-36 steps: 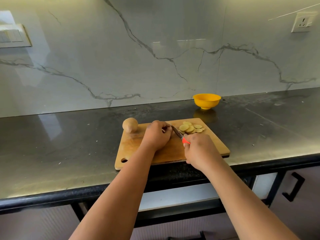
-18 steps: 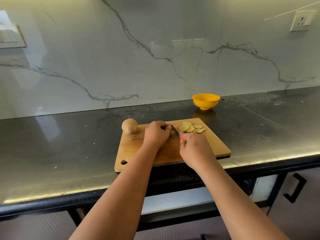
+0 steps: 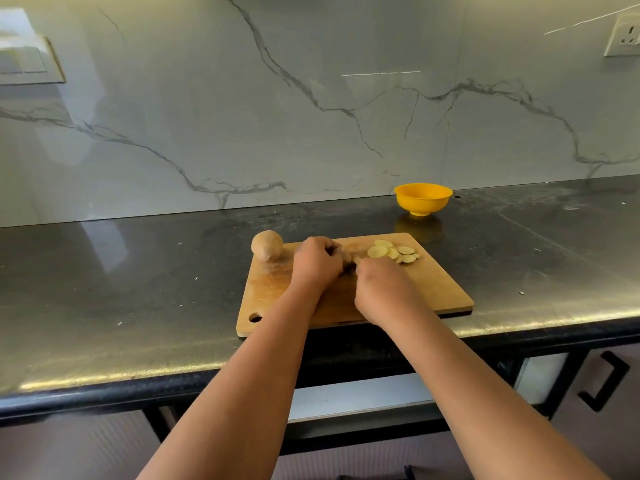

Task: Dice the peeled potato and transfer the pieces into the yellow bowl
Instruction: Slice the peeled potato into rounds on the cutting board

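A wooden cutting board (image 3: 433, 289) lies on the dark counter. My left hand (image 3: 317, 263) curls over the peeled potato in the board's middle; only a sliver of the potato (image 3: 346, 256) shows past my fingers. My right hand (image 3: 384, 292) grips the knife right beside it, and the hand hides the orange handle and most of the blade. Several pale round potato slices (image 3: 393, 251) lie in a pile just right of my hands. The yellow bowl (image 3: 423, 198) stands empty behind the board, near the wall.
A whole unpeeled potato (image 3: 266, 245) sits at the board's back left corner. The black counter (image 3: 138, 289) stretches left and right under a marble backsplash. A wall socket (image 3: 623, 36) is at the top right. Cabinet handles (image 3: 604, 386) show below the counter edge.
My right hand has moved left and forward, closing against my left hand, so the knife's orange handle and blade are now hidden. The slices and bowl have not moved.
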### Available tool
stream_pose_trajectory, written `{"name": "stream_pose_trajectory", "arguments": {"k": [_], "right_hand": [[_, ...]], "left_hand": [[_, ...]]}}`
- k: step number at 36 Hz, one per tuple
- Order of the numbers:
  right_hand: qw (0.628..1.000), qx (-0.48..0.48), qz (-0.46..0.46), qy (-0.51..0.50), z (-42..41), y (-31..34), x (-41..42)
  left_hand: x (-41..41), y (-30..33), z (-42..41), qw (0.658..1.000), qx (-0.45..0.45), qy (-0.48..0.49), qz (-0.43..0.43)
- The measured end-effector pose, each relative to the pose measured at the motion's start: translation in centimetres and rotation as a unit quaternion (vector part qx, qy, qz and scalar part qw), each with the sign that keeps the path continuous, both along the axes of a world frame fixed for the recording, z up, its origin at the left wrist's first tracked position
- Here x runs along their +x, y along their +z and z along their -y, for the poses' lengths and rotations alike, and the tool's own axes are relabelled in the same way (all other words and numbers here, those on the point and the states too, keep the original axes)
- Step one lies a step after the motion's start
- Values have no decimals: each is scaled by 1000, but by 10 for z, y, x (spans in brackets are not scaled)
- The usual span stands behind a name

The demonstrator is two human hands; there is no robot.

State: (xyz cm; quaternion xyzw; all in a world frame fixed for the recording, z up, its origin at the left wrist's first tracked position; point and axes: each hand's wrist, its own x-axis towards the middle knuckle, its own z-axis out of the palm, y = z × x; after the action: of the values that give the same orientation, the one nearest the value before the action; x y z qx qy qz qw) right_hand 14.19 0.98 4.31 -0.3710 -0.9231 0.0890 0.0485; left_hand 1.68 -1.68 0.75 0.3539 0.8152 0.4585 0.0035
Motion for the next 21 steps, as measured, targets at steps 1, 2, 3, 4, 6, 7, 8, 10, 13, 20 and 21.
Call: {"name": "stream_pose_trajectory", "arguments": {"k": [1, 2, 3, 4, 6, 7, 8, 10, 13, 20, 21], "right_hand": [[1000, -6, 10, 7, 1, 0, 7], [1000, -14, 17, 10, 1, -1, 17], [1000, -19, 15, 11, 0, -3, 27], [1000, -20, 3, 11, -2, -6, 37], [999, -6, -44, 16, -7, -12, 51], [997, 10, -80, 20, -11, -17, 55], [991, 26, -128, 21, -15, -21, 56], [974, 52, -221, 27, -20, -27, 52], [961, 53, -266, 52, -18, -31, 40], [980, 19, -199, 11, -12, -41, 22], [980, 20, -198, 7, -12, -41, 21]], "left_hand": [[0, 0, 1, 1000, 2, 0, 4], [0, 0, 1, 1000, -2, -1, 0], [1, 0, 2, 1000, -8, 0, -7], [1, 1, 2, 1000, -12, 1, -12], [2, 2, 1, 1000, -19, -1, -12], [3, 2, 1, 1000, -25, -2, -9], [4, 3, 1, 999, -32, -6, -7], [5, 3, 2, 999, -44, -12, -1], [7, 4, 3, 999, -41, -19, 0], [8, 4, 4, 999, -32, -26, 0], [8, 4, 4, 999, -32, -27, 3]]}}
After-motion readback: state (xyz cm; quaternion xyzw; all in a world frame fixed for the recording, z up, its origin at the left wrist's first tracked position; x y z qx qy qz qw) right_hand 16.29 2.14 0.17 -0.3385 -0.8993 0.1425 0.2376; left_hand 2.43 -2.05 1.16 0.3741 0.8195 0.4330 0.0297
